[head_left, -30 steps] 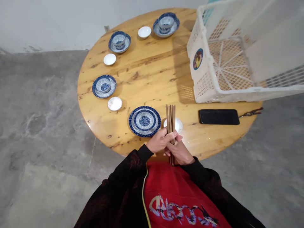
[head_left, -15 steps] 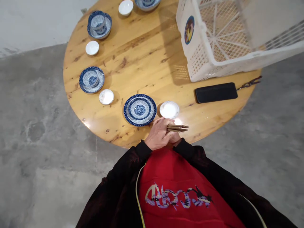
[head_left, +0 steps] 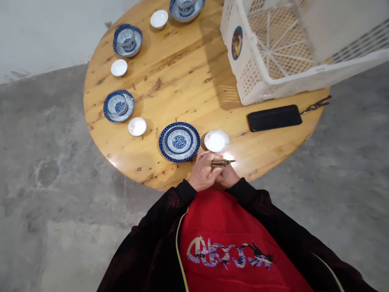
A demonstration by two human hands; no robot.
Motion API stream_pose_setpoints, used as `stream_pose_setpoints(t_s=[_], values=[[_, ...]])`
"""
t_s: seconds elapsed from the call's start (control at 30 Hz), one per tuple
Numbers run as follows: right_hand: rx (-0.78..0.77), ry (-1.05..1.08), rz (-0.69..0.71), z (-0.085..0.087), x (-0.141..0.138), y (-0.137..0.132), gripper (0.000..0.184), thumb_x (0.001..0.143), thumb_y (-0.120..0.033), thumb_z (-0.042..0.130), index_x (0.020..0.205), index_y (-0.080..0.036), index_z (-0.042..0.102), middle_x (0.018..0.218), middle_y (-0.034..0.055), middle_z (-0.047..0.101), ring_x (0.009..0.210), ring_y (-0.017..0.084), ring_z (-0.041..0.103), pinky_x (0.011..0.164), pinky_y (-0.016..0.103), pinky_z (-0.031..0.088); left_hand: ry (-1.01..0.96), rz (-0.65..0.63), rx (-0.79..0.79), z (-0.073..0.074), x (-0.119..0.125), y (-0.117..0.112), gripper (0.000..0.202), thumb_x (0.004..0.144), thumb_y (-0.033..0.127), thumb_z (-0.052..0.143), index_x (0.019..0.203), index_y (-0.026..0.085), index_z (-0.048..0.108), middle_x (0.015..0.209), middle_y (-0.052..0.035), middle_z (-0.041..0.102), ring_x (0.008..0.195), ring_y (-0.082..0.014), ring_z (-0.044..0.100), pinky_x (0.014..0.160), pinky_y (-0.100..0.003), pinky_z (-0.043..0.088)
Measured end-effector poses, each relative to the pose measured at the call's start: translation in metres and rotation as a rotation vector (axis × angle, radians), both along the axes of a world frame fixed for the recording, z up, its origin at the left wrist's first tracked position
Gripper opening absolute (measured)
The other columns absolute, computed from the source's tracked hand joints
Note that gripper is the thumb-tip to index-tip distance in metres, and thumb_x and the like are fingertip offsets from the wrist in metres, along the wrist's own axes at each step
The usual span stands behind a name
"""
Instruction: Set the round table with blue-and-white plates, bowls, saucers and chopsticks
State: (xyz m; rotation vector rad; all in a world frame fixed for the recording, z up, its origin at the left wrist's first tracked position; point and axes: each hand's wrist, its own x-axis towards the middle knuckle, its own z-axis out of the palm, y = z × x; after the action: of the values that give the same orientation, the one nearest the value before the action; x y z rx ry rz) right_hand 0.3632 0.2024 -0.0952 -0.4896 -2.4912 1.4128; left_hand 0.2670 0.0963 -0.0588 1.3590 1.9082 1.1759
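Close to my body at the near table edge, my left hand (head_left: 204,171) is closed around a small bundle of brown chopsticks (head_left: 223,163). Their ends stick out to the right from its fingers. My right hand (head_left: 228,177) presses against the left one, just below the chopsticks; its fingers are hidden behind the left hand. Just beyond my hands lies a small white dish (head_left: 216,140). To its left is a blue-and-white plate (head_left: 164,142) with a smaller patterned dish (head_left: 179,142) stacked on it.
Along the left of the round wooden table (head_left: 182,97) are a white dish (head_left: 137,126), white bowls (head_left: 119,67) and blue-and-white plates with bowls (head_left: 118,106). A white plastic crate (head_left: 252,83) stands at the right. Before it lie a black phone (head_left: 275,118) and dark-handled pliers (head_left: 317,104).
The chopsticks now stick out less to the right of my left hand. More of my right hand shows. The view has shifted slightly; the dishes stay in place.
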Motion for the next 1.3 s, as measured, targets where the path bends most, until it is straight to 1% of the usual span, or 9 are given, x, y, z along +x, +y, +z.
stream_pose_setpoints(t_s=[0.1,0.2,0.33,0.43,0.57,0.8,0.97,1.13,1.3], values=[[0.058,0.064,0.003,0.024,0.023,0.014,0.038,0.080,-0.029,0.063,0.116,-0.019,0.066,0.113,0.0126,0.071,0.109,0.030,0.066,0.095,0.046,0.056,0.002,0.002,0.020,0.000,-0.001,-0.001,0.018,0.098,0.028,0.048,0.109,0.020,0.059,0.112,-0.0096,0.072,0.115,-0.0230,0.063,0.115,-0.046,0.038],[0.089,0.139,-0.104,0.063,0.036,0.024,0.040,0.086,-0.023,0.062,0.125,-0.023,0.067,0.114,0.0102,0.070,0.098,0.025,0.069,0.085,0.039,0.059,-0.007,0.004,0.038,0.001,-0.003,-0.002,0.018,0.098,0.030,0.049,0.110,0.019,0.058,0.112,-0.0100,0.072,0.115,-0.0235,0.063,0.113,-0.045,0.039],[0.093,0.204,-0.126,0.115,0.028,0.026,0.031,0.091,-0.022,0.064,0.120,-0.027,0.073,0.110,0.0075,0.071,0.082,0.020,0.070,0.079,0.035,0.058,-0.018,-0.020,-0.005,0.005,-0.005,-0.003,0.018,0.098,0.030,0.050,0.111,0.019,0.058,0.114,-0.0109,0.071,0.117,-0.0241,0.062,0.112,-0.045,0.039],[0.109,0.261,-0.074,0.136,0.015,0.023,0.026,0.092,-0.021,0.064,0.113,-0.029,0.077,0.105,0.0070,0.074,0.087,0.021,0.071,0.079,0.035,0.059,-0.013,-0.028,-0.029,0.006,-0.007,-0.002,0.021,0.098,0.032,0.050,0.112,0.018,0.058,0.115,-0.0122,0.070,0.116,-0.0258,0.061,0.109,-0.046,0.041],[0.079,0.321,-0.023,0.142,0.007,0.019,0.027,0.092,-0.018,0.063,0.111,-0.029,0.079,0.100,0.0068,0.075,0.091,0.023,0.072,0.077,0.035,0.060,-0.022,-0.047,-0.036,0.004,-0.009,-0.002,0.026,0.098,0.037,0.049,0.112,0.017,0.059,0.109,-0.0116,0.069,0.109,-0.0264,0.062,0.107,-0.046,0.043],[0.127,0.349,-0.054,0.141,0.006,0.017,0.023,0.089,-0.016,0.069,0.105,-0.030,0.079,0.096,0.0047,0.077,0.086,0.022,0.074,0.073,0.033,0.060,-0.036,-0.067,-0.036,0.006,-0.013,-0.001,0.027,0.100,0.039,0.049,0.113,0.017,0.058,0.113,-0.0116,0.067,0.112,-0.0261,0.060,0.107,-0.043,0.042],[0.171,0.324,-0.067,0.142,0.006,0.020,0.015,0.089,-0.019,0.070,0.095,-0.029,0.078,0.091,0.0034,0.077,0.083,0.023,0.074,0.073,0.035,0.060,-0.029,-0.103,-0.051,0.010,-0.016,0.000,0.030,0.100,0.044,0.048,0.106,0.016,0.057,0.105,-0.0118,0.067,0.102,-0.0266,0.061,0.098,-0.043,0.046],[0.135,0.298,-0.018,0.140,0.009,0.021,0.016,0.089,-0.017,0.067,0.097,-0.027,0.075,0.095,0.0036,0.077,0.085,0.022,0.074,0.076,0.034,0.060,-0.040,-0.121,-0.071,0.011,-0.017,-0.001,0.031,0.102,0.045,0.046,0.106,0.016,0.056,0.102,-0.0108,0.067,0.095,-0.0250,0.062,0.089,-0.039,0.049],[0.304,0.358,-0.081,0.137,0.004,0.016,0.024,0.086,-0.010,0.063,0.100,-0.027,0.073,0.091,0.0023,0.075,0.074,0.018,0.072,0.067,0.029,0.058,-0.125,-0.107,-0.079,0.013,-0.015,-0.003,0.027,0.101,0.043,0.048,0.107,0.018,0.056,0.101,-0.0086,0.066,0.094,-0.0233,0.063,0.086,-0.035,0.050]])
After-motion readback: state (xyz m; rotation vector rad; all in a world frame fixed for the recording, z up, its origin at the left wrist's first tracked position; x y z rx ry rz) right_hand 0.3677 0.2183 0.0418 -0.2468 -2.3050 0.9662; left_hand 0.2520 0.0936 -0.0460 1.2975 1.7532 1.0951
